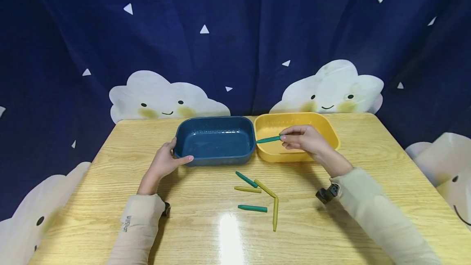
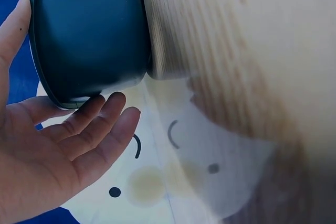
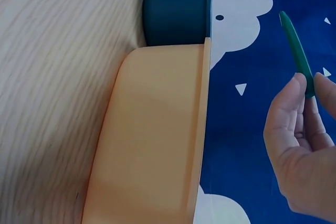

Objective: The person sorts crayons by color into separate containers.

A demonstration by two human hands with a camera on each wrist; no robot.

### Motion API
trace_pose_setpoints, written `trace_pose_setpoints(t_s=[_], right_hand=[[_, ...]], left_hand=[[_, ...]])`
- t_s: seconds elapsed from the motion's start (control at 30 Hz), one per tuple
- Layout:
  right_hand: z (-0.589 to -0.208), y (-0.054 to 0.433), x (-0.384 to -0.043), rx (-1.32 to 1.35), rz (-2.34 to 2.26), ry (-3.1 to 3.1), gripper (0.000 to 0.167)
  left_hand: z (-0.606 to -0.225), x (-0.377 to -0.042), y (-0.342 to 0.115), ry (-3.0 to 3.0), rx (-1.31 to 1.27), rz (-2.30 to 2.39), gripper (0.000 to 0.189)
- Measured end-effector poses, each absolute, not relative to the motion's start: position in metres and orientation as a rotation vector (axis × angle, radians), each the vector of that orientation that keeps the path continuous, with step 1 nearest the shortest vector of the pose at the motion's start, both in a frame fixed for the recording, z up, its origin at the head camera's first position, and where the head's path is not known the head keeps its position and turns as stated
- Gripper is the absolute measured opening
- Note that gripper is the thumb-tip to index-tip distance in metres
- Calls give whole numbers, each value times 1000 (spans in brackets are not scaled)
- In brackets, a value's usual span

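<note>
Table [image 1: 368, 199]: five crayons [image 1: 257, 195] lie loose near its front.
Blue tray [image 1: 215, 140]: left hand [image 1: 163, 162] steadies its corner, fingers relaxed.
Yellow tray [image 1: 324, 128]: beside blue.
Green crayon [image 1: 268, 139]: pinched by right hand [image 1: 303, 139] over the yellow tray; sorting underway, next probably shift left, release.

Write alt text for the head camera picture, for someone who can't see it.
A person's right hand pinches a green crayon above a yellow tray, while the left hand rests against the blue tray beside it. Five more crayons, green and yellow, lie loose on the wooden table in front of a dark blue curtain with smiling clouds.
</note>
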State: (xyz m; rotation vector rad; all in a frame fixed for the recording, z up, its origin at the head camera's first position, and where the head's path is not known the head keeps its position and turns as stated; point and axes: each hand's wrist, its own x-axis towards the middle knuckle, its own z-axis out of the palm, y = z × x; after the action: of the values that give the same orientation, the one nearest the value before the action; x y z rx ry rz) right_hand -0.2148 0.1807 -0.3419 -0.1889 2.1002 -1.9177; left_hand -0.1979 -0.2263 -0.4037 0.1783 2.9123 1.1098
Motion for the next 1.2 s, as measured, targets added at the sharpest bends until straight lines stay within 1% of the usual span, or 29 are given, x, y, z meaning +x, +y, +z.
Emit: trace_pose_setpoints(t_s=[0.43,0.67,0.87,1.1,1.2], right_hand=[[-336,156,-233,-246,-1993,2030,11],[-329,145,-241,-274,-2008,2001,16],[-323,136,-249,-312,-1988,2001,9],[-314,125,-260,-359,-1992,1932,13],[-311,121,-264,-353,-1994,1912,10]], left_hand=[[-403,-197,-225,2920,177,1128,95],[-403,-197,-225,2918,174,1137,95],[-403,-197,-225,2915,169,1141,94],[-403,-197,-226,2902,159,1149,96],[-404,-197,-226,2906,161,1149,95]])
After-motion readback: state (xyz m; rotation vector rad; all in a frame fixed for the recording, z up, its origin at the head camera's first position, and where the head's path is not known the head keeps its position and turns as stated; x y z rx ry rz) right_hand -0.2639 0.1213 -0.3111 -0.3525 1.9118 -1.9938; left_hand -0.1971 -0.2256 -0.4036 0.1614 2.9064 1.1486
